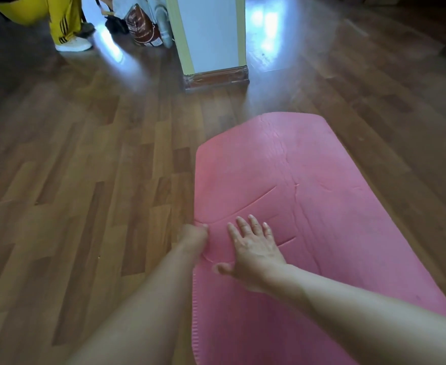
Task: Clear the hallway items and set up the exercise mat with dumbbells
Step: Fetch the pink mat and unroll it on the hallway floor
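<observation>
Far left, at the top of my view, a second person in yellow trousers (58, 19) crouches by a white shoe (74, 44). Just right of them a brown bag (142, 27) leans near the foot of a white pillar (211, 35). That clutter sits on the glossy wooden floor (84, 180), well apart from my work.

Moving right, my left grip (194, 234) is at the left edge of the pink exercise mat (335, 206). It looks clenched on that edge, though the fingers themselves are hidden behind the wrist. Just beside it, my right grip (253, 248) is released, palm down and fingers spread flat on the mat, pressing rather than holding. The mat lies unrolled on the floor, its far end short of the pillar's base, with several creases running across its middle. I see no dumbbells anywhere.

I judge the mat is being straightened. The risks:
- If the left grip tugs while the right one pins the foam, the ridge between them could deepen instead of flattening.
- The floor looks slick, so a hard pull may slide the whole mat askew.
- Weights set down on a creased patch could rock or roll.
</observation>
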